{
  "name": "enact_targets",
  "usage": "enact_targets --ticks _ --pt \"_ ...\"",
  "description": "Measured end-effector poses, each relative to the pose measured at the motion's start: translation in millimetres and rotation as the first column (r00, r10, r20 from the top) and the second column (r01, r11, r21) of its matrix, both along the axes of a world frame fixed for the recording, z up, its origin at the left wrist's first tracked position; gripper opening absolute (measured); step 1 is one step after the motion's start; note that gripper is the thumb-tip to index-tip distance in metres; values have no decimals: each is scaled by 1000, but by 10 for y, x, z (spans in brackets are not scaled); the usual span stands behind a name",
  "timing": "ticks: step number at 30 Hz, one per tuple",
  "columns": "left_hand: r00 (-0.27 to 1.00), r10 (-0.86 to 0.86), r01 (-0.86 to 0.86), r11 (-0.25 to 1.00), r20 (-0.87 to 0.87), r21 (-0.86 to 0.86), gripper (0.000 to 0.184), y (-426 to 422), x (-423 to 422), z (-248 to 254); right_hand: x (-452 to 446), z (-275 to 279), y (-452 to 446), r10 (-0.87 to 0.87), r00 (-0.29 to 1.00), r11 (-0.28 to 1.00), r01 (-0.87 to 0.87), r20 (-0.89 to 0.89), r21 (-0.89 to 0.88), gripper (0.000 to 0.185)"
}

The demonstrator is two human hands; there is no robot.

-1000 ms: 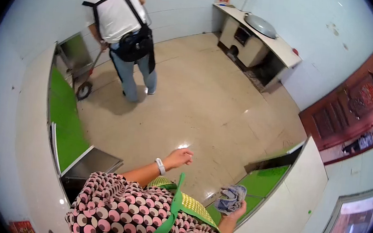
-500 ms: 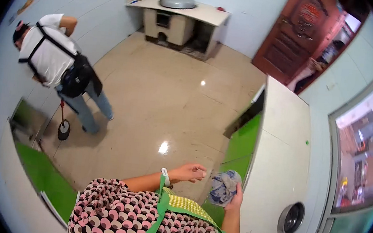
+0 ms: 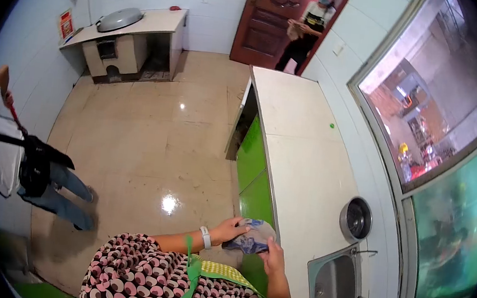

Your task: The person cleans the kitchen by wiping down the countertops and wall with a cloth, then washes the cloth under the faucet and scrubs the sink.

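A crumpled grey and blue cloth (image 3: 253, 235) is stretched between my two hands, just in front of the counter's edge. My left hand (image 3: 227, 230), with a white band on its wrist, pinches the cloth's left side. On the opposite side, my right hand (image 3: 273, 257) grips the cloth's lower right corner. Green cabinet doors (image 3: 254, 168) stand below the counter, close behind the cloth.
The pale countertop (image 3: 295, 154) runs along my right, with a metal pot (image 3: 356, 219) and a steel sink (image 3: 335, 287). A person (image 3: 24, 163) stands at left holding a red-handled tool. Another person (image 3: 310, 26) is in the doorway. A stove (image 3: 121, 51) stands at the back.
My left hand has moved to the cloth and taken hold of it, while the right keeps its grip. My view has turned right; a person now shows in the doorway.
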State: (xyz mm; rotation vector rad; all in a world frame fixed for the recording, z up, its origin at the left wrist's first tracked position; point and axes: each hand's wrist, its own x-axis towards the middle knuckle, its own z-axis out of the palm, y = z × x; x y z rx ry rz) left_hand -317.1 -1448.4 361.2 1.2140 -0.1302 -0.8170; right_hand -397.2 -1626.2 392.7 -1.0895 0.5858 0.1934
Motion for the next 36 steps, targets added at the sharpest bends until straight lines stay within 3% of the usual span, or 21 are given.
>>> enact_targets --ticks 4,6,8,10,11,13,14,17,19,23,26,29,31,32,33,36 --pt "981 -142 126 985 133 121 32 -177 -70 71 -368 -53 -98 -86 996 988 88 21 -126 39" --pt "976 -187 174 978 109 116 35 -236 -69 108 -451 -52 -108 -144 989 976 146 24 -160 39" --pt "970 -226 216 970 91 109 38 -284 -38 288 -505 118 -138 -222 972 971 227 72 -73 36" --pt "923 -384 363 888 20 283 48 -336 -50 458 -610 49 -256 -292 947 955 297 132 -19 35" --pt "920 -391 369 883 22 289 48 -389 -206 590 -778 130 -334 -347 919 937 347 186 35 35" --pt "849 -479 409 863 222 298 54 -503 -268 658 -873 155 -464 -403 891 915 392 209 93 35" --pt "844 -486 413 858 226 305 54 -583 -298 690 -941 183 -539 -450 866 893 428 220 142 36" --pt "791 -532 496 847 303 193 51 -822 -440 697 -1113 430 -716 -491 837 864 433 243 256 38" --pt "731 -472 450 876 493 171 46 -994 -563 654 -1333 449 -893 -516 827 849 456 226 267 38" --pt "693 -545 514 833 473 206 40 -1417 -749 668 -1627 341 -1241 -574 778 806 481 257 344 38" --pt "745 -504 467 862 438 198 29 -1674 -957 866 -1929 361 -1381 -586 796 778 499 154 382 34" --pt "761 -547 493 837 349 237 26 -1969 -1127 998 -2230 113 -1555 -606 788 783 567 107 256 34" --pt "746 -553 490 833 370 257 25 -2175 -1212 995 -2350 201 -1517 -645 753 717 656 135 -234 34" --pt "746 -552 491 834 373 252 25 -2154 -1268 1110 -2480 391 -1385 -601 776 724 629 191 -281 38" --pt "735 -568 507 823 369 256 26 -2214 -1352 1102 -2577 486 -1312 -641 748 698 661 170 -276 38" --pt "604 -737 690 674 305 263 26 -2263 -1785 1251 -2850 870 -921 -616 757 783 618 218 65 51"
